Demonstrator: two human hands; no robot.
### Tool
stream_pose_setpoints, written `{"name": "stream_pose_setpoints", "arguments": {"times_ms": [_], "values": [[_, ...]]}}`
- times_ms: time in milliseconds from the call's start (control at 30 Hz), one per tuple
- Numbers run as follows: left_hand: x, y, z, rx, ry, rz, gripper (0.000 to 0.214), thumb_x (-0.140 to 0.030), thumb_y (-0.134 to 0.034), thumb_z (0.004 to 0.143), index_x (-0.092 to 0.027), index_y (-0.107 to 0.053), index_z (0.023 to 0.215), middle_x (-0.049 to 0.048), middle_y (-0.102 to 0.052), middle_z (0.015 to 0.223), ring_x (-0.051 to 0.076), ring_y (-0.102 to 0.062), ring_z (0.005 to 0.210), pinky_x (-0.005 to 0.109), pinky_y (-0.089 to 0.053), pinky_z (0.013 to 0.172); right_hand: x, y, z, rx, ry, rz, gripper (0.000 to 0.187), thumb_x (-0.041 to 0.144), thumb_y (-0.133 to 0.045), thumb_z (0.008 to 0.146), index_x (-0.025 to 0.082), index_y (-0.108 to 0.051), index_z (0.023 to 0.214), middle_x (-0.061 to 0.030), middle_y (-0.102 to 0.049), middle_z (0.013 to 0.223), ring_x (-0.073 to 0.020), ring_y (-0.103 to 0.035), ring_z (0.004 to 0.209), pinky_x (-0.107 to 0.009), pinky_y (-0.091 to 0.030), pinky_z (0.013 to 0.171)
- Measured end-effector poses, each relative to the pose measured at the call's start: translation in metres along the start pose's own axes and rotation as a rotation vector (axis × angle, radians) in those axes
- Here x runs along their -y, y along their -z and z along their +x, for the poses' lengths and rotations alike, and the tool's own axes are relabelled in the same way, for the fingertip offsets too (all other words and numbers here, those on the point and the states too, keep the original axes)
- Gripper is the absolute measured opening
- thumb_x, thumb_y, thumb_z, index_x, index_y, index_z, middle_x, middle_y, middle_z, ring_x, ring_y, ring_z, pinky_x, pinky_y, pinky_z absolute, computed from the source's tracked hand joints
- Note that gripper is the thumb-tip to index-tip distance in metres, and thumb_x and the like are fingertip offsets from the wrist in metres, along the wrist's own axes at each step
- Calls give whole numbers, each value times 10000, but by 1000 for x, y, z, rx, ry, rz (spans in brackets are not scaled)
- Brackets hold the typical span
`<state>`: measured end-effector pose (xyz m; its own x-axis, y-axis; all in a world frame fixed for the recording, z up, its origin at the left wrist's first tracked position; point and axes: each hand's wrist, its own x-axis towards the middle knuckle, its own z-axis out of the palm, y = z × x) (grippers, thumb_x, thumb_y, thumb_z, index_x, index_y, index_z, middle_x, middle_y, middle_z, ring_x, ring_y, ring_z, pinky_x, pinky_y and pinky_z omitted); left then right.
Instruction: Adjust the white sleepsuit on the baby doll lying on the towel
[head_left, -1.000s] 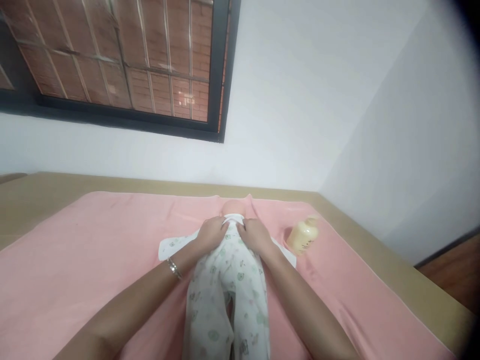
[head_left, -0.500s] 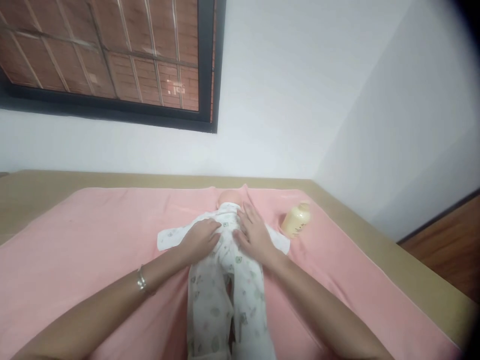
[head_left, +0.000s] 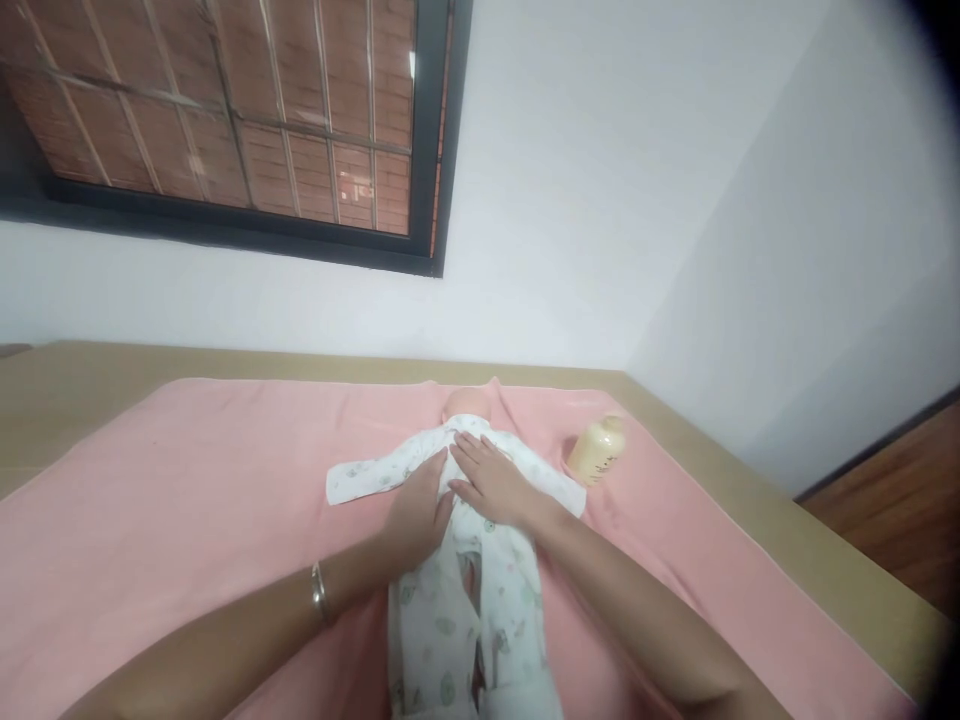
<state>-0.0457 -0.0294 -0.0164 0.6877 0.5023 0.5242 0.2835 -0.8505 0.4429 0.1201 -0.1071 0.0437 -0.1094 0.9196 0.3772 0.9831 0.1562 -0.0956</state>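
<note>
A baby doll [head_left: 466, 405] in a white printed baby suit [head_left: 442, 625] lies stretched out, its head at the far end and both sleeves spread sideways. My right hand [head_left: 491, 482] rests flat across the chest of the suit, fingers extended toward the upper left. Against the left side of the torso lies my left hand [head_left: 418, 512], its fingers stretched forward and the thumb apart. The two hands nearly meet at the middle of the chest. Between the legs the suit gapes a little.
The doll is on a pink blanket [head_left: 247, 480] spread over a tan surface [head_left: 697, 460]. A pale yellow bottle [head_left: 598, 450] sits beyond the right sleeve, tilted. A white wall [head_left: 555, 200] and a dark-framed barred window [head_left: 427, 150] rise behind.
My right hand has slid left from the suit's right shoulder onto the chest. My left hand has turned to point more forward along the torso. The view has shifted slightly.
</note>
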Motion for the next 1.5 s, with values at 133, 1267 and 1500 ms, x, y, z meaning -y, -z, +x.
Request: {"name": "stream_pose_setpoints", "arguments": {"times_ms": [133, 1267, 1500], "values": [[3, -2, 1, -14, -14, -26, 541, -321, -342, 906, -166, -228, 1411, 133, -393, 1389, 268, -379, 1273, 477, -332, 1050, -5, 1, 4, -10, -10, 7, 615, 469, -314, 920, 113, -265, 1419, -131, -229, 1481, -245, -143, 1377, -455, -150, 1111], [1, -5, 0, -30, -58, -10, 510, -290, -307, 912, -136, -247, 1394, 146, -386, 1386, 257, -353, 1287, 471, -308, 1065, -11, 1, -1, -33, 29, -2, 513, 400, -322, 935, 132, -372, 1369, -108, -294, 1459, -209, -177, 1370, -432, -154, 1112], [-2, -4, 2, -29, -80, 24, 497, -286, -303, 910, -125, -276, 1379, 153, -400, 1372, 259, -371, 1272, 478, -322, 1055, -6, 6, -5, -72, 34, -3, 574, 448, -303, 933, 114, -308, 1399, -130, -270, 1466, -226, -166, 1373, -451, -146, 1111]]}}
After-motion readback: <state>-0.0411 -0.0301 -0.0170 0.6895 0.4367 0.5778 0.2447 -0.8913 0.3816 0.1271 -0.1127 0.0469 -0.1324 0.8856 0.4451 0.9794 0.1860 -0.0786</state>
